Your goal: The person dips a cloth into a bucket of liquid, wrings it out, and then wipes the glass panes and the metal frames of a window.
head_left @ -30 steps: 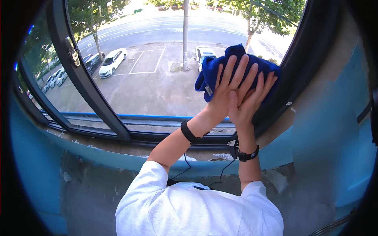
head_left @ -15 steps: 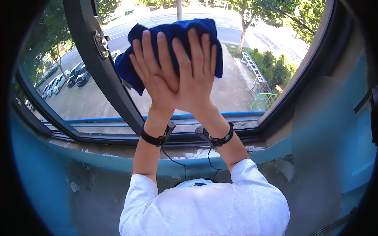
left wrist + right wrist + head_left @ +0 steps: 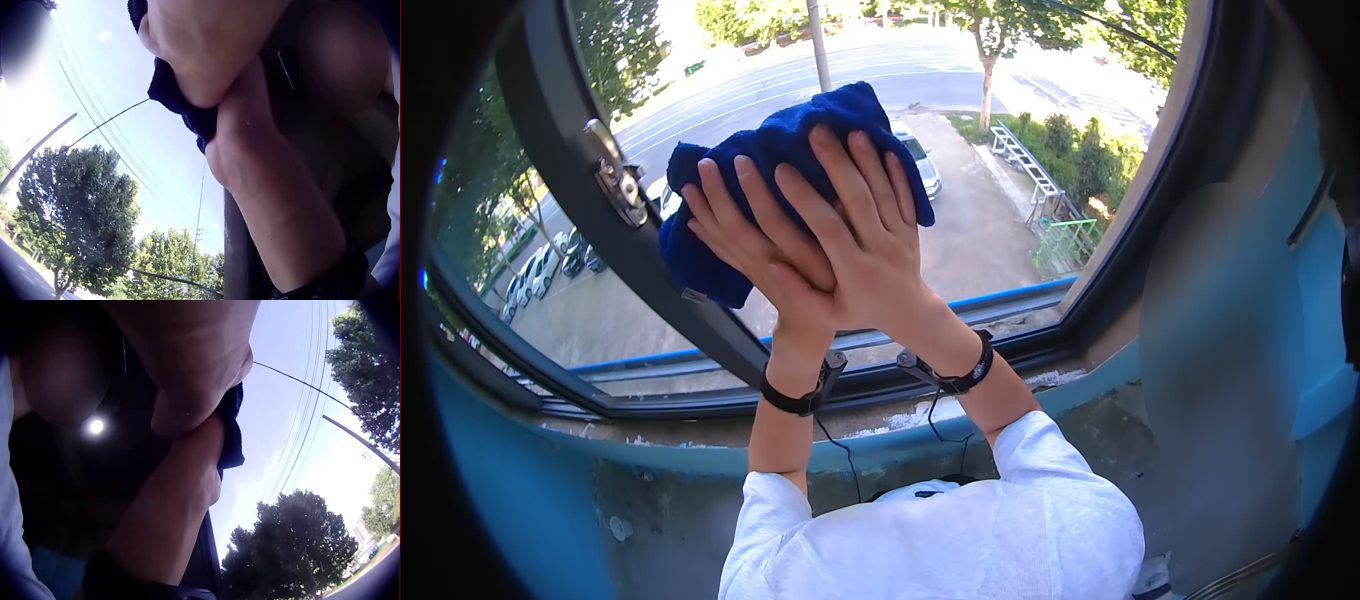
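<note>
A folded dark blue cloth [image 3: 785, 135] lies against the large window pane, its left end overlapping the dark upright frame bar [image 3: 675, 295]. Both hands press flat on it, fingers straight and fanned out. My left hand [image 3: 765, 255] covers the cloth's lower left part, while my right hand [image 3: 870, 235] sits to its right, partly overlapping it at the thumb side. Part of the cloth [image 3: 172, 87] shows below the hand in the left wrist view, and its edge [image 3: 231, 440] appears in the right wrist view; fingertips are hidden in both.
A metal latch [image 3: 615, 180] juts from the frame bar just left of the cloth. Below the pane runs a sill [image 3: 900, 415] with flaking paint, above a blue wall band. Thin black cords [image 3: 840, 445] hang from the wrist straps. Outside are parked cars, trees and a road.
Both hands have swept the cloth leftward across the pane from the right frame, going from crossed over each other to side by side. Over the last half second, they shifted slightly lower and left.
</note>
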A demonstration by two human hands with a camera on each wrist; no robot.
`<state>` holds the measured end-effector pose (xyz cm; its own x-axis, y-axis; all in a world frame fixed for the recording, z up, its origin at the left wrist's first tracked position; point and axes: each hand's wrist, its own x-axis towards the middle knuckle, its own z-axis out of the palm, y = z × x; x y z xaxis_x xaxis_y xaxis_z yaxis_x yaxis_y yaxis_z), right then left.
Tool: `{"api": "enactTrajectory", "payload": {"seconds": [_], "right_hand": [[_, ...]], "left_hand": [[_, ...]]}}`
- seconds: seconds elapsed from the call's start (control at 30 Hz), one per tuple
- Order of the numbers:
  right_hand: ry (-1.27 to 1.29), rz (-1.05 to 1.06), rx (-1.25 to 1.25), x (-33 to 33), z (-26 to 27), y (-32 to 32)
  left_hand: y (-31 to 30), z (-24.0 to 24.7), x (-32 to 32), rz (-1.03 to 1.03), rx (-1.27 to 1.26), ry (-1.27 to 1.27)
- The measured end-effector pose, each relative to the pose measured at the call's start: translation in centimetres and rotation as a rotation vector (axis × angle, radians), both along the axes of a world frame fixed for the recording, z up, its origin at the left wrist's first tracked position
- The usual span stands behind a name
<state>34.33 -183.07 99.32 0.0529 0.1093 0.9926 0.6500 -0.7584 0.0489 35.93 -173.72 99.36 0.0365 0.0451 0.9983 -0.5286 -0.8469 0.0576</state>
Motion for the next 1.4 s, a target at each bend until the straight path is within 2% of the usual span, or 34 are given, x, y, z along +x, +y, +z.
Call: {"api": "enactTrajectory", "payload": {"seconds": [0.17,0.3,0.47,0.5,0.57,0.63,0.73,0.93,1.0,1.13,1.23,1.33,1.37,1.4], "right_hand": [[-0.021,-0.070,0.014,-0.7,0.7,-8.6],[-0.028,-0.160,0.008,-1.8,0.8,-17.3],[-0.014,-0.175,0.041,-3.5,0.1,-27.3],[-0.003,-0.172,0.068,-3.7,-0.3,-28.9],[-0.004,-0.132,0.023,-4.3,-0.2,-30.5],[0.005,-0.125,0.032,-4.4,-0.1,-30.5],[0.031,-0.151,0.091,-4.5,-0.9,-28.7],[0.000,-0.177,0.120,-3.1,-3.1,-22.4],[-0.008,-0.156,0.084,-2.7,-3.4,-19.2],[0.034,-0.063,0.074,-1.9,-4.8,-10.2],[0.061,0.000,0.050,-1.3,-5.8,-2.9],[0.081,0.032,0.023,-0.8,-6.0,3.5],[0.097,0.042,0.018,-0.9,-6.3,4.8],[0.087,0.035,0.079,-0.8,-6.6,6.0]], "left_hand": [[-8.2,1.2,-0.3,0.049,0.051,-0.010],[-17.1,1.7,-1.5,-0.007,0.080,-0.010],[-27.0,0.9,-2.6,-0.122,0.145,0.025],[-28.5,0.6,-3.0,-0.110,0.140,0.028],[-30.7,0.1,-3.4,-0.230,0.120,0.054],[-30.8,0.0,-3.4,-0.227,0.120,0.059],[-29.3,-0.3,-3.4,-0.250,0.157,0.086],[-23.0,-2.1,-2.9,-0.134,0.149,0.094],[-19.4,-2.6,-2.4,-0.108,0.121,0.142],[-10.7,-4.3,-1.6,0.016,0.063,0.078],[-3.2,-5.7,-0.4,0.198,0.044,0.091],[1.7,-5.7,-0.8,0.274,0.015,0.076],[3.3,-5.9,-0.8,0.284,0.012,0.093],[4.8,-6.0,-0.7,0.179,0.080,0.086]]}}
